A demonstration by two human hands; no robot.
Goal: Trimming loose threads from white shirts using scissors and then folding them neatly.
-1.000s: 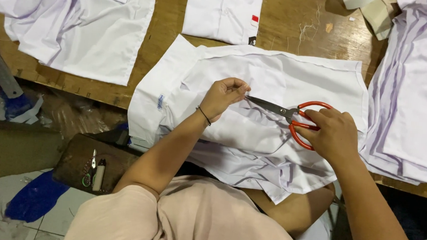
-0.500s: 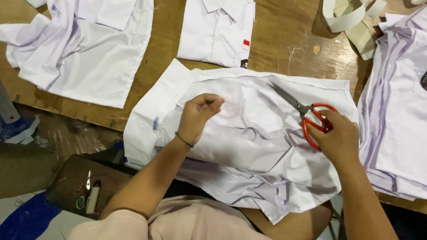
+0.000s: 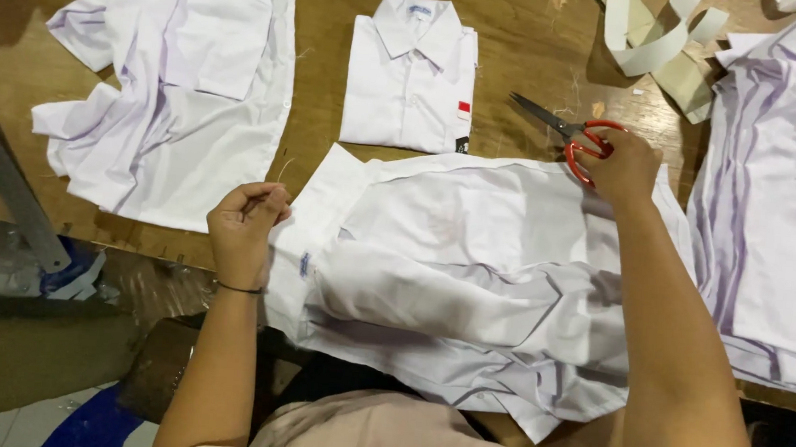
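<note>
A white shirt (image 3: pixel 469 274) lies spread on the wooden table (image 3: pixel 314 89) in front of me, its lower part hanging over the near edge. My right hand (image 3: pixel 621 165) grips red-handled scissors (image 3: pixel 569 133) just past the shirt's far edge, blades pointing up-left over bare wood. My left hand (image 3: pixel 246 228) hovers at the shirt's left edge with fingers pinched together; whether a thread is between them I cannot tell. A dark band circles that wrist.
A neatly folded white shirt (image 3: pixel 414 73) lies beyond the spread one. An unfolded white shirt (image 3: pixel 176 90) covers the left. A stack of white shirts with a badge (image 3: pixel 777 201) fills the right. Pale fabric strips (image 3: pixel 658 37) lie top right. A grey metal bar (image 3: pixel 9 186) slants at left.
My right hand carried the scissors away from the shirt toward the far side of the table. My left hand lifted off the shirt and moved left to its edge.
</note>
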